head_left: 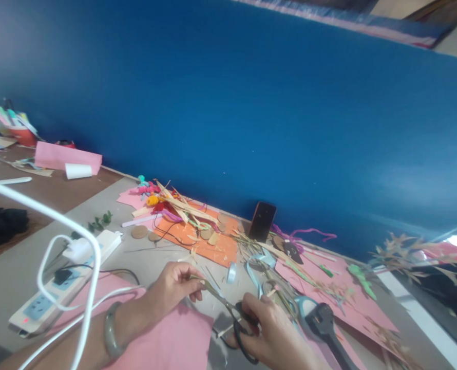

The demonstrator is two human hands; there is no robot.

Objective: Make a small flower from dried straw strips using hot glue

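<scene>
My right hand (pixel 265 329) is wrapped round the black handles of a pair of scissors (pixel 228 306), whose blades reach up and left toward my other hand. My left hand (pixel 178 288), with a bangle on its wrist, is pinched on a thin greenish strip (pixel 197 278) close to the blades. Whether the blades touch the strip I cannot tell. Under both hands lie the grey table and a pink paper sheet (pixel 182 334). Just beyond the blades stands a small light-blue ribbon roll (pixel 231 272).
A white power strip (pixel 39 308) and white cable (pixel 93 288) are at left. An orange sheet (pixel 209 249) bears dried strips and craft bits. A phone (pixel 262 221) leans on the blue partition (pixel 228 118). At right is a black-handled tool (pixel 324 321).
</scene>
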